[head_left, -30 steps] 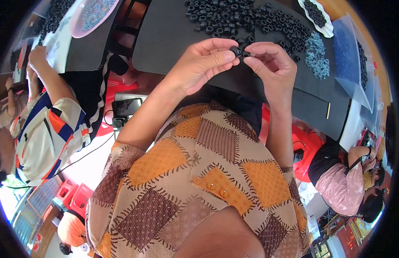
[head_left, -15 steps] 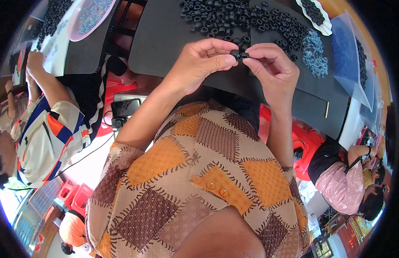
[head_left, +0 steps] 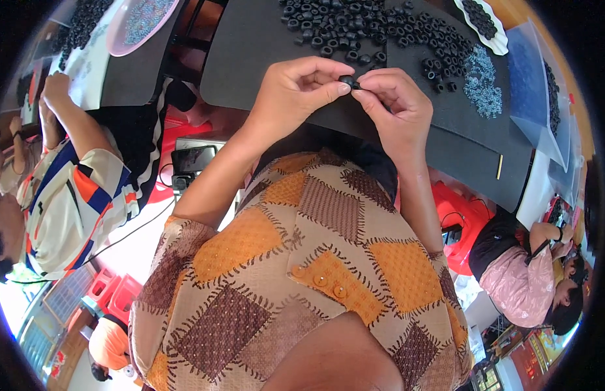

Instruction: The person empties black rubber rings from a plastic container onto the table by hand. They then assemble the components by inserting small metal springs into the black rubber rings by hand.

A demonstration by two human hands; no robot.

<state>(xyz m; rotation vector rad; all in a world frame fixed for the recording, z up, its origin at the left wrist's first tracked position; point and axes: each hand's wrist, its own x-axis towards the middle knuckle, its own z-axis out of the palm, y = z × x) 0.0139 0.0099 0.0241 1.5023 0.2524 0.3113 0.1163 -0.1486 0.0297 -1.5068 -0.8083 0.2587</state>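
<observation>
Over the near edge of the black table [head_left: 244,58], my two hands meet at a small round black plastic part [head_left: 347,81]. My left hand [head_left: 289,91] pinches it between thumb and forefinger. My right hand [head_left: 400,101] is closed too, thumb and fingertips pressed to the part's right side. Whatever small piece the right fingertips hold is mostly covered. Just beyond the hands lies a wide heap of black ring-shaped parts [head_left: 341,29], with several strays at its near side. To the right of it is a loose pile of tiny translucent blue pieces [head_left: 483,81].
A white scalloped dish [head_left: 497,43] of black parts stands at the far right, beside a clear plastic bin [head_left: 534,85]. A thin brass-coloured stick [head_left: 499,167] lies near the right edge. At left are a pink basin [head_left: 123,49] and a seated person [head_left: 74,202]; another person [head_left: 521,280] sits right.
Both hands have shifted slightly left and come closer together. The gap with a dark piece between the two sets of fingertips has narrowed, the right fingers now against the round part.
</observation>
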